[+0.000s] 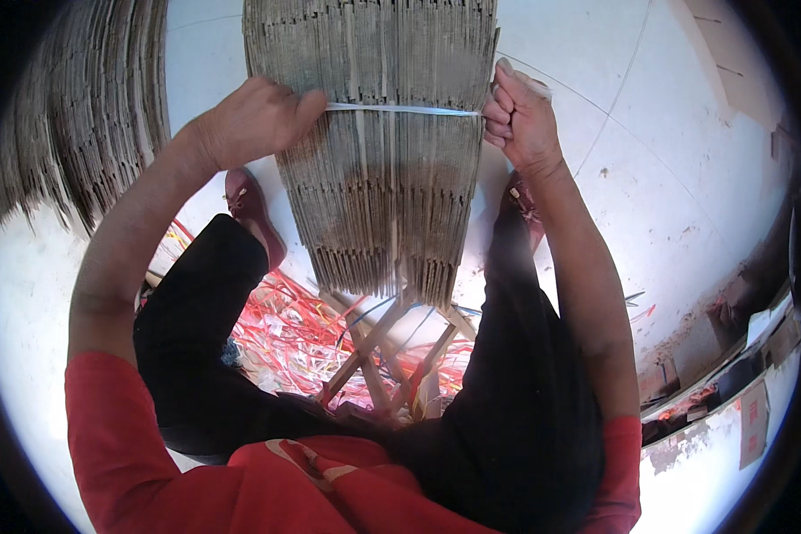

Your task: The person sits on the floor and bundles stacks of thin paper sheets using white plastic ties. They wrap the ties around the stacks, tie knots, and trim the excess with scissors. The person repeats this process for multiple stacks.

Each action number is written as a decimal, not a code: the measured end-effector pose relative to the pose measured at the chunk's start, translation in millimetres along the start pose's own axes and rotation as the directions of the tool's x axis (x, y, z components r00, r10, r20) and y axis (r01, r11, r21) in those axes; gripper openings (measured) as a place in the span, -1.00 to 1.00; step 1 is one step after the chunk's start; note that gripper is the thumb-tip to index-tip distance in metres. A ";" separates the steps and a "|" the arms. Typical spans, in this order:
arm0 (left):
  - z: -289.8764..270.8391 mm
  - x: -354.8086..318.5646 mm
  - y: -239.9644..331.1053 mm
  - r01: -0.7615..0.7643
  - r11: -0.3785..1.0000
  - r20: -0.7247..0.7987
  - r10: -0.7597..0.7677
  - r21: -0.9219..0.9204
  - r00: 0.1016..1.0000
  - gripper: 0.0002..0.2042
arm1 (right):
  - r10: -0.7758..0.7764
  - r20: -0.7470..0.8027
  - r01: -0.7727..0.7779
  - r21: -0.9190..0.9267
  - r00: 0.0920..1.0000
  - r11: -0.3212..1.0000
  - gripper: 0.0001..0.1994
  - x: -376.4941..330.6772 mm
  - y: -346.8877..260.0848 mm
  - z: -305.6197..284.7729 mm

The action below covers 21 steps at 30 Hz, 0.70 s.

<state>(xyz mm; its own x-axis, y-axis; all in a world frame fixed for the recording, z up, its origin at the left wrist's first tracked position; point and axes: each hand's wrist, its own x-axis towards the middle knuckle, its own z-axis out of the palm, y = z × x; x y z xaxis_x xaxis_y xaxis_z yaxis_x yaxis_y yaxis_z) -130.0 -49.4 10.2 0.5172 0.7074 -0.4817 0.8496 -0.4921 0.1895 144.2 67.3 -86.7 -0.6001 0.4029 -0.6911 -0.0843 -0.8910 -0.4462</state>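
A tall stack of flattened corrugated cardboard (378, 196) stands on edge between my legs. Across its top runs a thin white plastic strap (400, 109), drawn straight from one side to the other. My left hand (271, 117) is closed on the strap at the stack's left edge. At the right edge my right hand (518, 114) is closed in a fist around the strap's other end. The fingers of the left hand are partly hidden under its knuckles. Whether the strap passes beneath the stack cannot be seen.
More cardboard sheets (89, 107) stand packed at the far left. A wooden frame with crossed legs (365, 356) is close to me, with red and white strap scraps (285, 329) heaped around it. Cardboard boxes (754, 423) lie at the right along a low ledge.
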 end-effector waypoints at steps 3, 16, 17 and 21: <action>9.8 -3.4 6.8 0.072 0.993 -0.220 -0.050 0.095 0.974 -0.81 | 0.000 0.022 0.000 0.006 1.000 1.000 -0.56 -0.1 1.8 2.0; 26.8 -8.6 6.7 0.211 0.920 -0.385 -0.335 -0.330 0.860 -0.81 | 0.002 -0.038 -0.005 -0.063 0.999 0.998 -0.59 -2.6 1.0 8.0; 27.5 -7.8 5.5 0.188 0.891 -0.392 -0.360 -0.413 0.847 -0.85 | 0.000 -0.029 -0.002 -0.077 1.000 0.997 -0.60 -3.0 1.8 6.6; 7.8 -8.2 8.8 0.192 0.428 -0.133 -0.620 -0.883 0.773 -0.92 | 0.001 0.000 -0.001 -0.038 1.000 0.999 -0.58 -1.2 1.6 6.5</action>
<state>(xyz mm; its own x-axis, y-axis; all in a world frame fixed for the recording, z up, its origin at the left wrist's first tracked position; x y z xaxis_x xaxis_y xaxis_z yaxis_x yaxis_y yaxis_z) -127.5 -63.5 9.1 -0.1133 0.9195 -0.3764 0.5535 0.3731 0.7446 139.7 64.0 -82.9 -0.6001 0.4024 -0.6913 -0.0534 -0.8825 -0.4673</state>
